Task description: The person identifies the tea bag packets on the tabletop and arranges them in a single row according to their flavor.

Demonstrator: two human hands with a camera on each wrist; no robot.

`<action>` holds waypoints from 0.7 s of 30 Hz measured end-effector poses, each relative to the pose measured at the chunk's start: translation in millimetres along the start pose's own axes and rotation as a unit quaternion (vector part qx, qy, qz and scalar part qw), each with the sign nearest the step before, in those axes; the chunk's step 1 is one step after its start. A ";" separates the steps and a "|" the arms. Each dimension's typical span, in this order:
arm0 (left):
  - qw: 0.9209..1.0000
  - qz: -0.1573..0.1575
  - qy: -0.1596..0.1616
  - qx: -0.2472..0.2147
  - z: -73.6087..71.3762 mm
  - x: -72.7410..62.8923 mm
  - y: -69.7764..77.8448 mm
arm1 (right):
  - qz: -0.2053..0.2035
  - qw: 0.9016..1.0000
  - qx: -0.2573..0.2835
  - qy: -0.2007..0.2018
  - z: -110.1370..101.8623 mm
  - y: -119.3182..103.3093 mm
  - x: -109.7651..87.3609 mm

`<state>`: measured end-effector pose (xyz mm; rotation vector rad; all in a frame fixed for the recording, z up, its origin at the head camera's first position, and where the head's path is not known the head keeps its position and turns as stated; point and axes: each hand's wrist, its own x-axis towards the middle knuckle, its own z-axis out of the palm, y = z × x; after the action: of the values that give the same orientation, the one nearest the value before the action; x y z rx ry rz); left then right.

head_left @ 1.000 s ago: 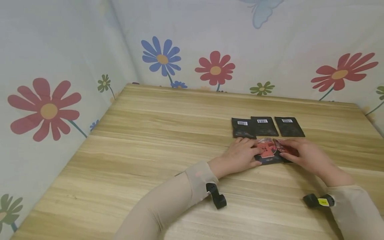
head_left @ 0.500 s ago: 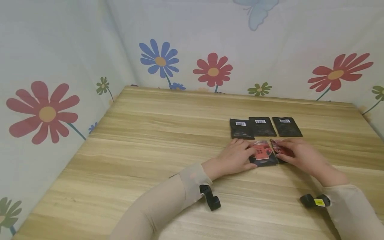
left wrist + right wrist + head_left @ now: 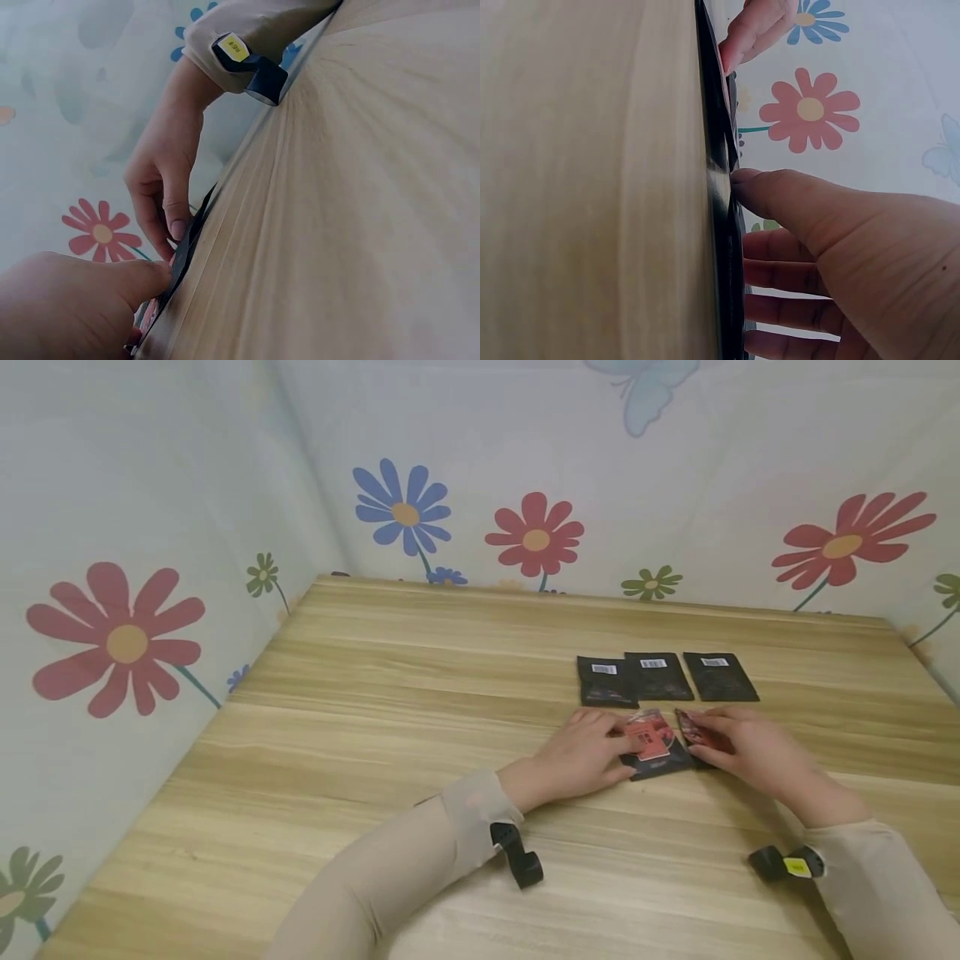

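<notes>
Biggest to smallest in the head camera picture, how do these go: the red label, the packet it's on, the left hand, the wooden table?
Wooden table
Left hand
Packet, partly covered
Red label

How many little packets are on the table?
5. Back row: left packet, middle packet, right packet. Front row: one packet at the left hand, another packet at the right hand. Hands may hide more.
</notes>
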<state>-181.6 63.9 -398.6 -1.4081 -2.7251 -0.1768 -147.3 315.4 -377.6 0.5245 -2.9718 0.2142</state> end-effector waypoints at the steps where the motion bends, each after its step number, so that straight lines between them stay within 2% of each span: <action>1: 1.000 0.000 0.002 0.000 0.3 -0.7 -0.8 | 0.001 1.000 0.000 0.000 0.5 -0.3 0.2; 5: 1.000 0.000 0.007 -0.002 0.3 -5.4 -4.5 | 0.002 1.000 0.005 0.000 1.9 -2.6 1.2; 21: 1.000 0.006 -0.014 -0.012 -8.4 -29.2 -17.6 | 0.011 1.000 0.008 -0.013 1.0 -15.6 3.7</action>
<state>-179.0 29.0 -394.9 -1.4447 -2.7443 -0.1917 -145.4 299.5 -376.2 0.4990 -3.0050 0.2367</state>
